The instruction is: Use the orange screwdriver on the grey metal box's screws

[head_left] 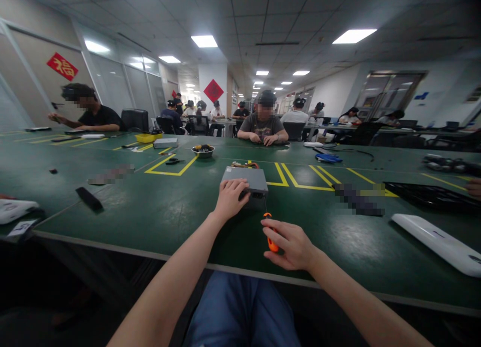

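Note:
A grey metal power supply unit (248,175) lies on the green table in front of me, with coloured wires at its back edge and a dark socket on its near side. My left hand (232,196) rests over its near left part, fingers bent across the top and thumb at the front. My right hand (288,241) has its fingers around the orange handle of a screwdriver (272,243). The thin shaft points up and away, to the unit's near right corner. Whether the tip sits in a screw is too small to tell.
A metal bowl (203,151) of small parts stands beyond, left of the unit. Yellow tape lines (163,173) mark the table (150,211). A white device (438,241) and a black panel (424,194) lie at the right. Another person (265,121) works across the table.

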Motion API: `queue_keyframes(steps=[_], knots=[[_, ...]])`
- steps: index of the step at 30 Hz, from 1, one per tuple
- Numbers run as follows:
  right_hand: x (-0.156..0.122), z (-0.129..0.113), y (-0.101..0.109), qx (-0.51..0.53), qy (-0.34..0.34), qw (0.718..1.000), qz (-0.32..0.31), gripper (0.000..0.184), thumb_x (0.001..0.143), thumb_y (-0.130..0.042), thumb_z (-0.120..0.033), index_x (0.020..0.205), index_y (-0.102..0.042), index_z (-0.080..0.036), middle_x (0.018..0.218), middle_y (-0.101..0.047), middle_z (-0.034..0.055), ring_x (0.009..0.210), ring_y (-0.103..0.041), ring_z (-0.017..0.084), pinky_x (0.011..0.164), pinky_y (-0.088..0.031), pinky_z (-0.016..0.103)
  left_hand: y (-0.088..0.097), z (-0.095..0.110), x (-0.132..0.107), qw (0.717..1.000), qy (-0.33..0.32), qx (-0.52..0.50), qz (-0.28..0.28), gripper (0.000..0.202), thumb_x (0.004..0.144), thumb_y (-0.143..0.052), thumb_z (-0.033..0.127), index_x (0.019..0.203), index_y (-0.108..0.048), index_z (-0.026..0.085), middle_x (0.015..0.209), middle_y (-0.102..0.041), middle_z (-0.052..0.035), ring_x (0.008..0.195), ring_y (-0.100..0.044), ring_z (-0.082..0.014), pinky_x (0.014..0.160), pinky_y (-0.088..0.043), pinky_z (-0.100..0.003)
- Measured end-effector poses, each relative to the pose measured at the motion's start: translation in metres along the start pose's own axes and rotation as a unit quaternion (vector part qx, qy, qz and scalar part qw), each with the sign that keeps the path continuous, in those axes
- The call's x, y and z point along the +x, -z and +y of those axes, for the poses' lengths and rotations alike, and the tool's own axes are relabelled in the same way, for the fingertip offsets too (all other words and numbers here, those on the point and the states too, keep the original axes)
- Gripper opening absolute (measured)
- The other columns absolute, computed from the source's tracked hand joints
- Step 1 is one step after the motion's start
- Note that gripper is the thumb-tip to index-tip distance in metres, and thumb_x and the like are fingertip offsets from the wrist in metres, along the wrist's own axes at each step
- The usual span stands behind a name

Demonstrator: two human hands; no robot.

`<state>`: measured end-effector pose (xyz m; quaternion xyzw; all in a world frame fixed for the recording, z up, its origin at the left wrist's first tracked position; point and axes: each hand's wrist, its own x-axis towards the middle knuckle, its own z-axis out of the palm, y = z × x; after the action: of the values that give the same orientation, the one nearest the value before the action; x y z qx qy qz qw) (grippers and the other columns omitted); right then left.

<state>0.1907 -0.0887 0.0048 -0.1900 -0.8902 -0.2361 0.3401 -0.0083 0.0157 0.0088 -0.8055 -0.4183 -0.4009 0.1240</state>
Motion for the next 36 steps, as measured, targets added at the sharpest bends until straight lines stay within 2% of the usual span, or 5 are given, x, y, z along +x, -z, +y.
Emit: queue_keyframes(steps=[4,20,24,30,36], knots=[[0.0021,-0.0017,0.0018,0.003,0.004,1.000,-0.028,0.033,0.086,-0.040,-0.031,0.111,-0.051,-0.012,0.104,-0.060,0.0181,0.085,-0.064,0.022,0.064,-0.053,0.030,0.0000,0.0002,-0.0002,1.000,-0.001,-0.003,0.002,0.019,0.083,-0.053,0.029,0.102,-0.056,0.027,0.118,-0.060,0.0006,0.111,-0.051,-0.0176,0.097,-0.029,-0.037],[0.0031,-0.0015,0.0001,-0.016,0.007,1.000,0.000,0.027,0.083,-0.045,-0.031,0.101,-0.054,-0.015,0.099,-0.062,0.0142,0.074,-0.062,0.018,0.061,-0.051,0.029,0.0022,0.0007,-0.0007,1.000,0.003,-0.005,-0.011,0.020,0.085,-0.050,0.027,0.104,-0.056,0.026,0.120,-0.059,-0.0002,0.113,-0.050,-0.0175,0.098,-0.028,-0.037],[0.0045,-0.0031,-0.0009,-0.013,0.008,0.999,-0.031,0.029,0.084,-0.048,-0.036,0.104,-0.054,-0.015,0.101,-0.062,0.0145,0.076,-0.063,0.019,0.063,-0.051,0.030,0.0042,0.0022,-0.0004,1.000,0.001,-0.006,-0.008,0.019,0.086,-0.047,0.026,0.103,-0.057,0.026,0.119,-0.060,0.0000,0.113,-0.050,-0.0169,0.099,-0.028,-0.037],[0.0007,-0.0020,-0.0071,0.032,-0.041,0.998,0.021,0.035,0.080,-0.056,-0.047,0.095,-0.046,-0.017,0.096,-0.063,0.0141,0.078,-0.065,0.020,0.061,-0.052,0.028,0.0056,0.0032,-0.0002,1.000,0.003,-0.008,-0.010,0.019,0.086,-0.047,0.026,0.103,-0.057,0.026,0.118,-0.060,-0.0001,0.112,-0.050,-0.0170,0.098,-0.029,-0.037],[0.0019,-0.0026,-0.0018,0.034,-0.023,0.998,-0.057,0.037,0.084,-0.048,-0.041,0.110,-0.050,-0.015,0.107,-0.058,0.0171,0.091,-0.062,0.023,0.070,-0.053,0.033,0.0054,0.0030,-0.0003,1.000,0.008,-0.010,-0.009,0.019,0.086,-0.047,0.026,0.102,-0.057,0.027,0.118,-0.060,0.0005,0.112,-0.050,-0.0171,0.098,-0.029,-0.037]])
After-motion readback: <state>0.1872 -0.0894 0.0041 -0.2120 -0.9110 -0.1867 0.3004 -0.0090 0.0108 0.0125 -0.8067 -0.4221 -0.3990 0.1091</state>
